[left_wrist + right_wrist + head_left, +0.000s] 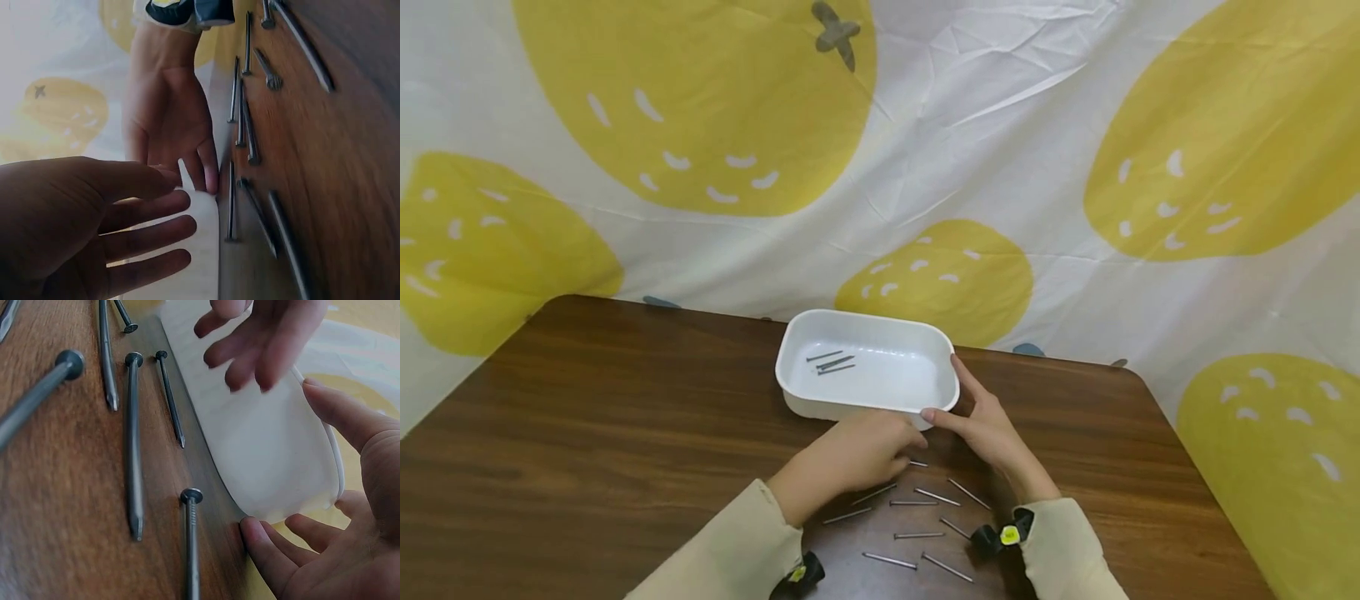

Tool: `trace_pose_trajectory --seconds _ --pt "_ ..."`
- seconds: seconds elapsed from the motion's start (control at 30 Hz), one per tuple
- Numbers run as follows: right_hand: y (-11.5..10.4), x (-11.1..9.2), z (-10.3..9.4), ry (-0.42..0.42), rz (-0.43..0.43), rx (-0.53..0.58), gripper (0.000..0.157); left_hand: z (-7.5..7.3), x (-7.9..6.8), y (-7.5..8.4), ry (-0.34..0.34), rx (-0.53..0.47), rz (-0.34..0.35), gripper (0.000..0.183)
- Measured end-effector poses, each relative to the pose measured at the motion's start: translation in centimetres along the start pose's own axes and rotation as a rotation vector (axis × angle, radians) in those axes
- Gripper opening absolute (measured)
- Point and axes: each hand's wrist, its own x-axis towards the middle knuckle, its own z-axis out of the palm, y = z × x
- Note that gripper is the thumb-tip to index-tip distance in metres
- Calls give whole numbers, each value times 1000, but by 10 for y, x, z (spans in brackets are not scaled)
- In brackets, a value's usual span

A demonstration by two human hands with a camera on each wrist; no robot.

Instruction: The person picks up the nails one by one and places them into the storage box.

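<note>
A white enamel-like tray (895, 382) sits near the table's far edge, with several nails (836, 368) at the left of its floor. My right hand (992, 429) holds the tray's right end, thumb on the front rim and fingers along the end wall. In the right wrist view, one fingertip is low by the tray's base. In front of the tray hovers my left hand (868, 450), above the loose nails (917, 536). Its fingers (153, 228) are loosely bent and spread in the left wrist view, the thumb near the index finger, and no nail shows between them.
Several steel nails lie scattered on the dark wooden table (647, 442) between my forearms, pointing various ways. A white cloth with yellow fruit prints (940, 267) hangs right behind the table. Each wrist carries a small black camera (987, 540) close to the nails.
</note>
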Motion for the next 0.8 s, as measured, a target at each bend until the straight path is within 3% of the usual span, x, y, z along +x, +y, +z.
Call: trace_pose_trajectory --seconds 0.3,0.8 --pt "1 0 0 -7 -14 21 98 7 12 13 13 96 62 20" --pt "0 0 1 -7 -21 64 99 18 14 11 17 109 65 21"
